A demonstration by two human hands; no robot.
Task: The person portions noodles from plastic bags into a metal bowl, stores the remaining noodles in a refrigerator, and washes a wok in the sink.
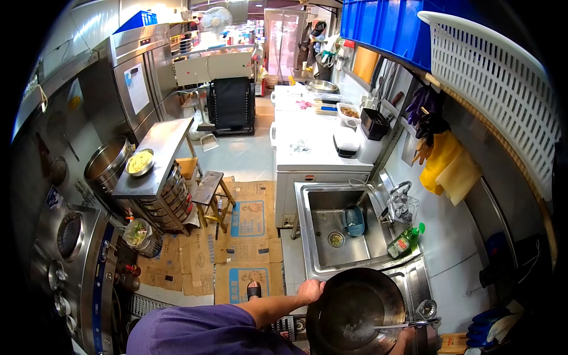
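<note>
A large dark wok (331,305) sits at the bottom right, over the metal surface beside the sink. My left hand (311,291) is closed around its left edge. My right hand (404,338) is closed at the lower right edge of the wok, partly cut off by the view. A little pale liquid or foam lies in the wok's bottom. Over its right side reaches a thin metal piece (393,326); whether it is a spout or a utensil I cannot tell. A metal tap knob (426,309) is close by.
Ahead is a steel sink (313,236) with a blue-grey basket (354,220); green dish soap (406,241) stands on its right edge. A stove (89,278) is to the left, near a steel table (157,171) and a wooden stool (208,188). Cardboard (245,251) covers the floor.
</note>
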